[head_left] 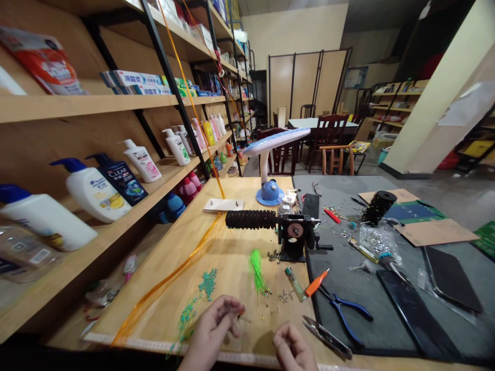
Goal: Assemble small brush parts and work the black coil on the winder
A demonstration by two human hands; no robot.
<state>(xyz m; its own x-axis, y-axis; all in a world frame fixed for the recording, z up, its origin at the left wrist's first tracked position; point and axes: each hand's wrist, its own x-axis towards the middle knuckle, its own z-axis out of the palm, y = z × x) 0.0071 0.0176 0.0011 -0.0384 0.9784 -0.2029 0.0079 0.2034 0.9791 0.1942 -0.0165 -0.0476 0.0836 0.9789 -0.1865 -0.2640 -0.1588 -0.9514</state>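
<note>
My left hand [214,330] hovers low over the wooden table [232,257] near its front edge, fingers pinched together on something tiny with an orange tip. My right hand [294,348] sits a little to the right, fingers curled in a loose fist; what it holds is hidden. Teal beads [209,283] lie just beyond my left hand. A tuft of neon green strands [256,270] lies ahead between the hands. Small metal bits [284,295] are scattered near it.
A black hand-crank winder [294,234] with a dark coil [250,219] stands mid-table. Orange strands [181,268] run up to the shelves. Blue pliers [348,309], scissors [327,335], an orange tool [316,282] and a lighter [295,282] lie right. A blue lamp [270,193] stands behind. Shelves of bottles line the left.
</note>
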